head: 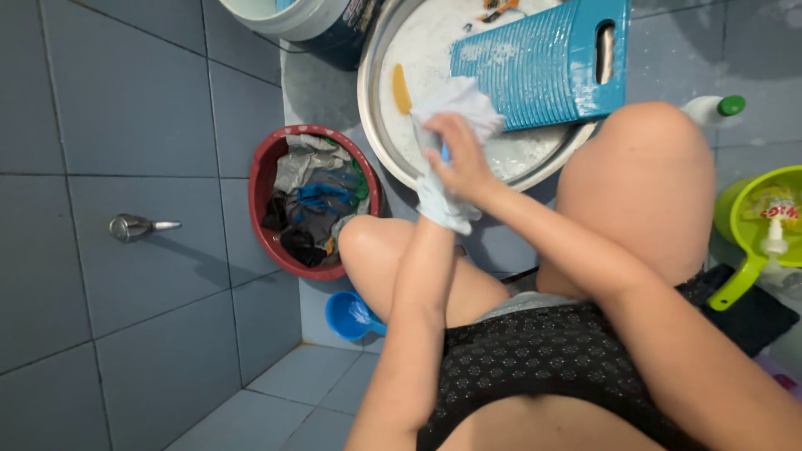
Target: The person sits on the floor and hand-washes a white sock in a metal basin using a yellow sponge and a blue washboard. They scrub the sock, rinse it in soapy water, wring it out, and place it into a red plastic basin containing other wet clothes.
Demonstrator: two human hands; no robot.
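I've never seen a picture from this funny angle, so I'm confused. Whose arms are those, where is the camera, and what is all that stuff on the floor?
The camera sits on a person's head and looks down, so you see their own arms and knees. The right hand and left hand both grip a wet white cloth over a big round metal basin. A blue ribbed plastic washboard leans in the basin. On the blue tiled floor to the left stand a red plastic tub full of crumpled clothes and a small blue plastic scoop. On the right are a green plastic dipper and a white bottle with a green cap.
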